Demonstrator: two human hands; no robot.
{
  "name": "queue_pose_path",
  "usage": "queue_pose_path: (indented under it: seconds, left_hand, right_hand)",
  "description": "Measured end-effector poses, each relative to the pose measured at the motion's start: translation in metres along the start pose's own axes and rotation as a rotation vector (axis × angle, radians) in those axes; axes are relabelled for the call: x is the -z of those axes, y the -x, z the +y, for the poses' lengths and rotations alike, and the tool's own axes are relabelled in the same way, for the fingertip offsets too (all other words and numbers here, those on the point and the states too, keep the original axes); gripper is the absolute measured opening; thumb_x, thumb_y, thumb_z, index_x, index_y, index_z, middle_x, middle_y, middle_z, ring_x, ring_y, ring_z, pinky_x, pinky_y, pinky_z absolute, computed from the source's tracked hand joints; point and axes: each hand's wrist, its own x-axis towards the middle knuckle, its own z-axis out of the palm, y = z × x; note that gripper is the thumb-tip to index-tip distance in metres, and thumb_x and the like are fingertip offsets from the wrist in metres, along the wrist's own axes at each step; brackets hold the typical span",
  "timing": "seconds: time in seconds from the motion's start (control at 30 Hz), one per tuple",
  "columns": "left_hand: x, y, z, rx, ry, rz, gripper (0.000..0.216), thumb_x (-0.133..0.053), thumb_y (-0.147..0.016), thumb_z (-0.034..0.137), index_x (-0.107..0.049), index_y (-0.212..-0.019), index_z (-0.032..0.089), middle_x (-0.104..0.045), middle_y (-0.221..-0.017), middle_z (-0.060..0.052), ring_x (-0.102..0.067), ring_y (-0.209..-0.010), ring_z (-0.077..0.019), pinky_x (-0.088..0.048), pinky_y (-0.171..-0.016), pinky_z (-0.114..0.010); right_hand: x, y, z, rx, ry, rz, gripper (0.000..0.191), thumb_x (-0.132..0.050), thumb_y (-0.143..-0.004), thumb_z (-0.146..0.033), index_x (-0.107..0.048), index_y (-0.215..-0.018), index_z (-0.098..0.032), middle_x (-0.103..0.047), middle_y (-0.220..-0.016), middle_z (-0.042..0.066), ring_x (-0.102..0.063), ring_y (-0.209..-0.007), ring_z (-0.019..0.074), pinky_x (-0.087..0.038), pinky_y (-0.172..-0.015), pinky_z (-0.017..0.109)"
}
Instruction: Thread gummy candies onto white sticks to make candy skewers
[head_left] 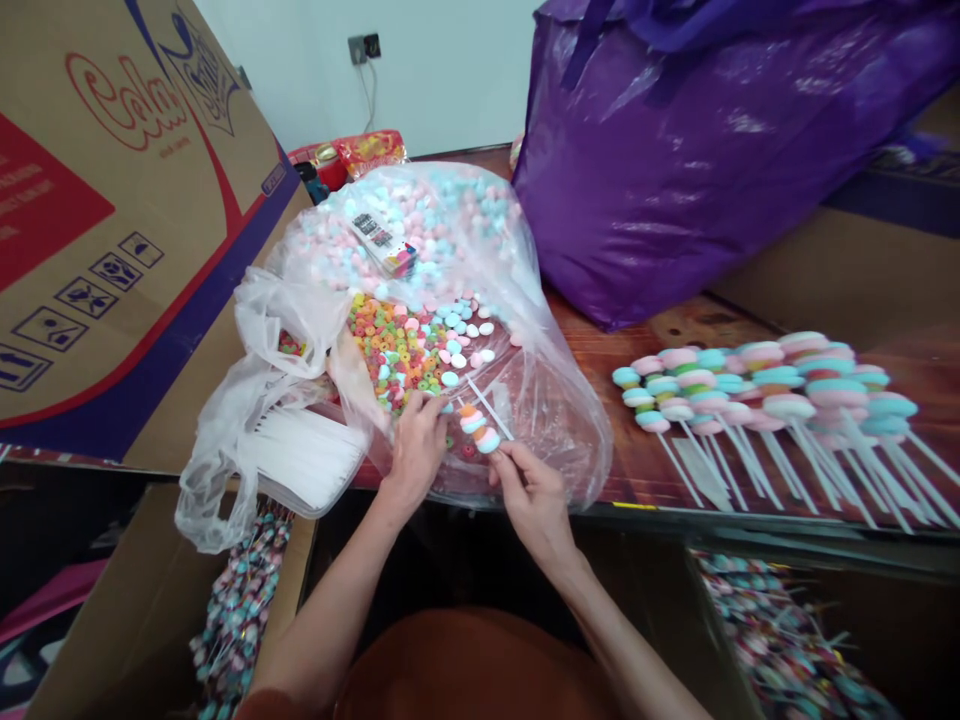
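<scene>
Right hand [532, 490] fingers pinch candy skewer [480, 432]; left hand [416, 445] grip unclear; skewer pile [750, 385] beside.

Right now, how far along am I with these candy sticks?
Done: a row of finished candy sticks lies on the table. In hand: your right hand pinches a partly filled stick carrying a few candies, your left hand at its tip. Left: the clear bag holds plenty of loose candies, and a bundle of bare white sticks sits beside it.
</scene>
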Motion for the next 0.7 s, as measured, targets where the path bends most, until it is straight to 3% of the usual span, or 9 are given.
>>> queue_pose_path:
  seconds: [0.17,0.43,0.6,0.7]
  left_hand:
    - [0.012,-0.001,-0.011,0.129,0.220,0.128,0.012,-0.064,-0.084,0.019,-0.071,-0.094,0.016,-0.058,-0.107,-0.010,-0.062,-0.095,-0.0190,-0.054,-0.071,-0.028]
    - [0.016,-0.017,-0.012,0.070,0.028,-0.009,0.012,-0.056,-0.086,0.011,-0.064,-0.092,0.016,-0.062,-0.093,-0.007,-0.060,-0.089,-0.0212,-0.050,-0.088,-0.039]
    - [0.017,-0.009,-0.008,0.003,-0.066,-0.027,0.031,-0.051,-0.086,0.009,-0.058,-0.115,0.017,-0.058,-0.103,-0.010,-0.057,-0.099,-0.0240,-0.049,-0.091,-0.042]
    - [0.020,-0.007,-0.009,0.002,-0.038,-0.052,0.027,-0.053,-0.084,0.008,-0.062,-0.108,0.017,-0.057,-0.104,-0.010,-0.058,-0.098,-0.0235,-0.049,-0.090,-0.041]
  right_hand:
    - [-0.001,-0.001,0.000,0.004,-0.006,-0.011,0.026,-0.049,-0.097,-0.029,-0.059,-0.075,-0.020,-0.052,-0.060,-0.003,-0.050,-0.055,0.0109,-0.038,-0.054,0.022]
    - [-0.001,-0.001,0.002,0.003,0.020,-0.028,0.025,-0.049,-0.098,-0.031,-0.061,-0.079,-0.019,-0.051,-0.059,-0.004,-0.047,-0.053,0.0105,-0.038,-0.054,0.022]
    - [-0.002,-0.001,0.001,0.003,0.025,-0.040,0.025,-0.049,-0.098,-0.031,-0.061,-0.080,-0.019,-0.051,-0.059,-0.004,-0.047,-0.052,0.0106,-0.038,-0.053,0.022]
    - [-0.002,-0.002,0.002,0.002,0.036,-0.040,0.024,-0.049,-0.097,-0.031,-0.062,-0.081,-0.019,-0.051,-0.059,-0.004,-0.048,-0.052,0.0106,-0.038,-0.053,0.022]
